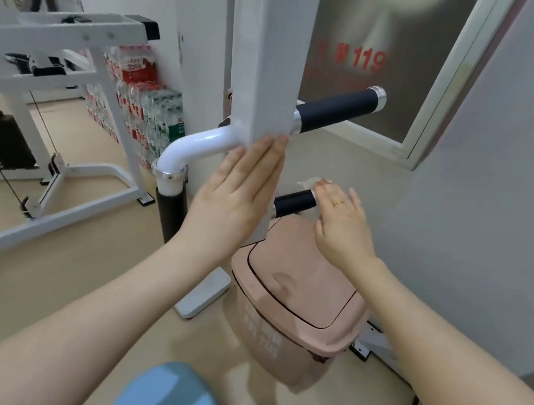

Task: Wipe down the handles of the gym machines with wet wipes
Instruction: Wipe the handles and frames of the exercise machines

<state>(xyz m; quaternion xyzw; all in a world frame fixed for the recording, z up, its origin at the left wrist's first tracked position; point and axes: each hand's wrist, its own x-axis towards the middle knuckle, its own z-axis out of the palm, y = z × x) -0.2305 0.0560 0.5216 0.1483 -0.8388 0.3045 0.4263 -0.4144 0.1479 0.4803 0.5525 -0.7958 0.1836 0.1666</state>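
Observation:
A white upright post [269,52] of a gym machine carries two black handles. The upper black handle [337,112] juts right with chrome ends. The lower black handle [294,202] sticks out beside my right hand [343,226], which holds a white wet wipe [311,183] against the handle's end; the end is hidden under the wipe and fingers. My left hand [237,192] lies flat with straight fingers against the post's lower part. A curved white tube [195,151] leads down to another black grip [171,213] at the left.
A pink lidded bin [296,309] stands on the floor right below the handles. A white weight machine frame [73,80] fills the left. Packs of bottled water [150,109] are stacked against the wall. A window frame [438,88] sits behind the post.

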